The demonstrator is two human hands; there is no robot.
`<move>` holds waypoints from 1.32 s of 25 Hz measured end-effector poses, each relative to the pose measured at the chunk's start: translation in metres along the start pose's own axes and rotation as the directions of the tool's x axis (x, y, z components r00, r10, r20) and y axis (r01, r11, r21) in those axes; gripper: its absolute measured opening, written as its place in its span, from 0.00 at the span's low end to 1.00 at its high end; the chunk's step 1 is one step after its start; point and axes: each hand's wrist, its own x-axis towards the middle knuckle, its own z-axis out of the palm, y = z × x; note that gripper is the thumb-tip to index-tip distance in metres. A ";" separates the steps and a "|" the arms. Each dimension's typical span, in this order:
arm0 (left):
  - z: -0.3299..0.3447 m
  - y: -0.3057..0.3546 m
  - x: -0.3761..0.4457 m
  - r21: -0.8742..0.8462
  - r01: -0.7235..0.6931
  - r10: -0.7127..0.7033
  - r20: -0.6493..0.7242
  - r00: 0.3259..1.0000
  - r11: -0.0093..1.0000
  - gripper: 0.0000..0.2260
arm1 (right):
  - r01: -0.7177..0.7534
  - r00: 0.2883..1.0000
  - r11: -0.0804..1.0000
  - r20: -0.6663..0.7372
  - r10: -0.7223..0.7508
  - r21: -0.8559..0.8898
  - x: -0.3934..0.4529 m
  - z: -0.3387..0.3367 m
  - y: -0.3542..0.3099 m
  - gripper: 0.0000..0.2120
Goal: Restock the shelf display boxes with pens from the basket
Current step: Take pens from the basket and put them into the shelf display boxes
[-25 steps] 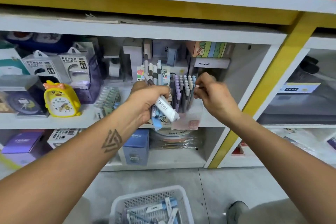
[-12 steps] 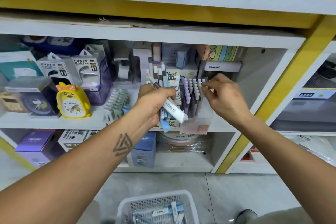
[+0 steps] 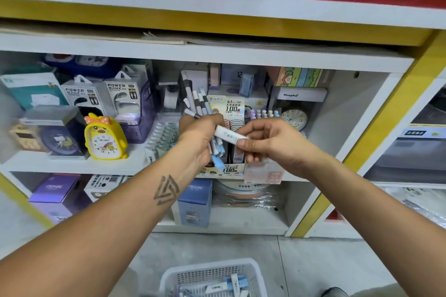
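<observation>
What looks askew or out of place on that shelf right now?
Nothing looks spilled or damaged. The only untidy bit is the pen bundle in the left hand: its pens splay at different angles while the right hand pinches one white pen.

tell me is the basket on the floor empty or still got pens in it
Not empty. The white basket at the bottom edge has several pens lying in it; its front is cut off.

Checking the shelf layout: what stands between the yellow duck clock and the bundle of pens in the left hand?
In the head view, a tilted row of small boxed packs stands between the yellow duck clock and the pens.
</observation>
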 end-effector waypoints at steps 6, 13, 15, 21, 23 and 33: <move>-0.005 0.001 0.012 -0.020 0.004 -0.004 0.003 1.000 1.000 0.04 | 0.040 0.998 0.999 -0.055 -0.041 -0.013 0.007 -0.005 0.000 0.12; -0.015 0.007 0.014 0.111 0.101 -0.117 0.147 0.982 0.989 0.20 | 0.125 0.952 0.991 -0.277 -0.132 -0.040 0.012 -0.032 -0.003 0.10; -0.015 0.009 0.011 0.141 0.105 -0.130 0.187 0.974 0.984 0.23 | 0.124 0.951 0.987 -0.272 -0.148 -0.105 0.010 -0.035 -0.006 0.10; -0.023 0.009 0.014 0.245 0.074 -0.132 0.227 0.965 0.967 0.29 | 0.117 0.941 0.964 -0.284 -0.185 -0.239 0.006 -0.036 -0.009 0.14; -0.024 0.010 0.015 0.263 0.070 -0.132 0.224 0.966 0.962 0.25 | 0.104 0.940 0.962 -0.290 -0.178 -0.254 0.006 -0.034 -0.009 0.15; -0.046 0.025 0.012 0.299 0.043 -0.105 0.197 0.975 0.953 0.09 | 0.084 0.950 0.944 -0.261 -0.173 -0.321 0.012 -0.019 -0.024 0.13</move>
